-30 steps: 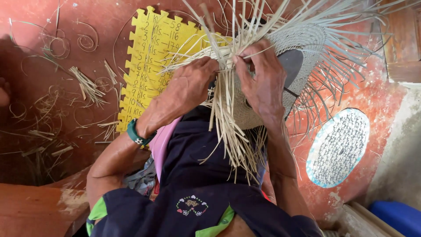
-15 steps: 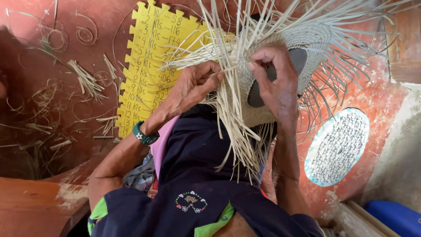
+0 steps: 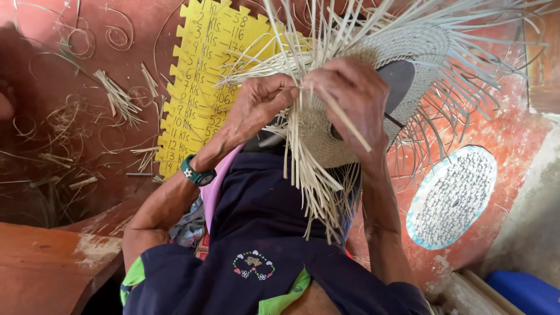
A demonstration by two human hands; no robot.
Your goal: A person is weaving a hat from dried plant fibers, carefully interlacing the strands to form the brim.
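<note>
Looking down from the head, the nearest thing is a dark blue garment (image 3: 262, 233) with a small embroidered flower motif and green trim, covering the person's lap and chest. Above it hangs a loose fall of pale straw strands (image 3: 315, 186), trailing down from a half-woven straw hat (image 3: 344, 134) held up over the lap. The left hand (image 3: 259, 108), with a green wristwatch (image 3: 195, 174) on its wrist, is closed in a pinch on a few strands at the hat's edge, fingers curled in. The right hand (image 3: 356, 96) sits just beside it, touching the weave, fingers bent and gripping strands against the hat's crown, one strand running slantwise across its back. Unwoven strands fan out from the brim in every direction. Beyond the hands, on the red floor (image 3: 70, 76), lies a yellow foam mat (image 3: 201, 87) with a toothed edge and handwriting on it. Left of the mat are scattered straw offcuts (image 3: 116, 96) and curled shavings. To the right lies a round woven disc (image 3: 452, 195) with a pale blue rim, and a blue container (image 3: 525, 291) shows at the lower right corner.
</note>
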